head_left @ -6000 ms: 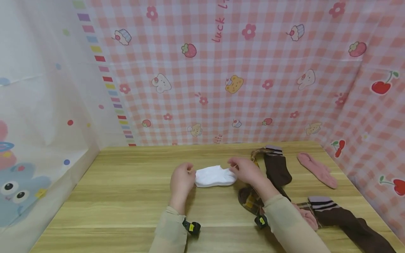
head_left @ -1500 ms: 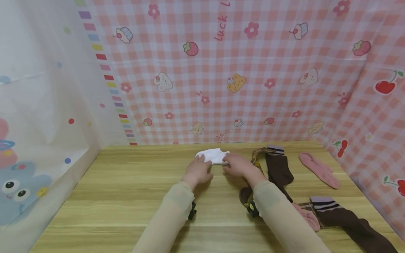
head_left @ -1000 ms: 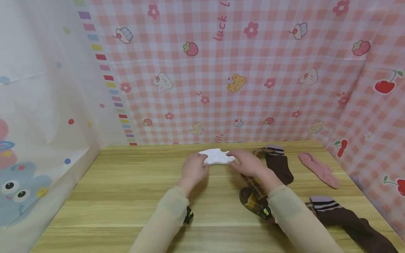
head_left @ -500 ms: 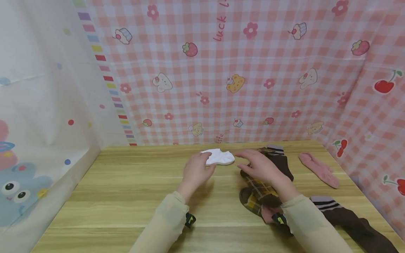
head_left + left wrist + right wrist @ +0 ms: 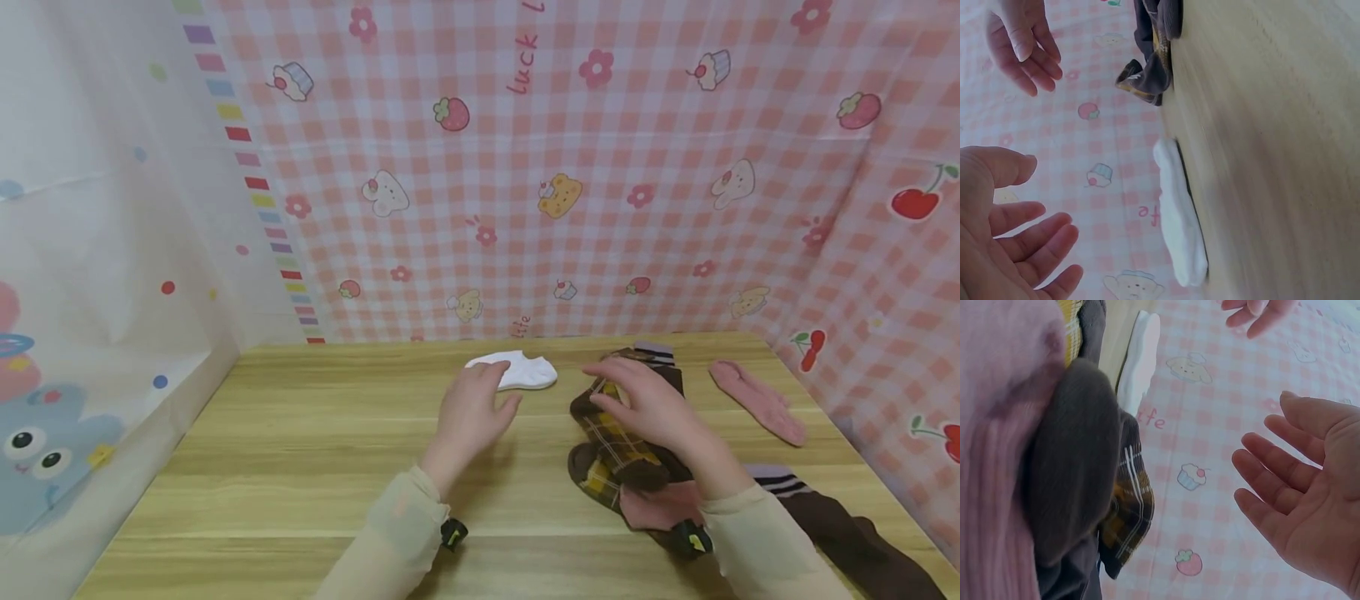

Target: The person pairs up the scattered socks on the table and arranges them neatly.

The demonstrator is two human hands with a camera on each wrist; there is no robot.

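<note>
A white low-cut sock [image 5: 528,372] lies flat near the back of the wooden table, its left end partly behind my left hand [image 5: 472,408] in the head view. In the left wrist view a gap shows between that hand [image 5: 1019,231] and the white sock [image 5: 1180,215]; its fingers are relaxed and hold nothing. My right hand [image 5: 648,404] hovers above the pile of brown and yellow plaid socks [image 5: 611,429], fingers loosely extended. The right wrist view shows this hand [image 5: 1300,481] holding nothing, apart from the plaid sock [image 5: 1129,506].
A pink sock [image 5: 757,402] lies at the far right. A long dark brown sock with a striped cuff [image 5: 855,533] stretches to the front right corner. Another pink sock [image 5: 660,504] sits under the right wrist. A pink checked cloth [image 5: 480,167] hangs behind the table [image 5: 300,467].
Both hands carried the white sock toward the back of the table and let go. The right hand has since moved right, over the plaid socks; the left stays near the white sock.
</note>
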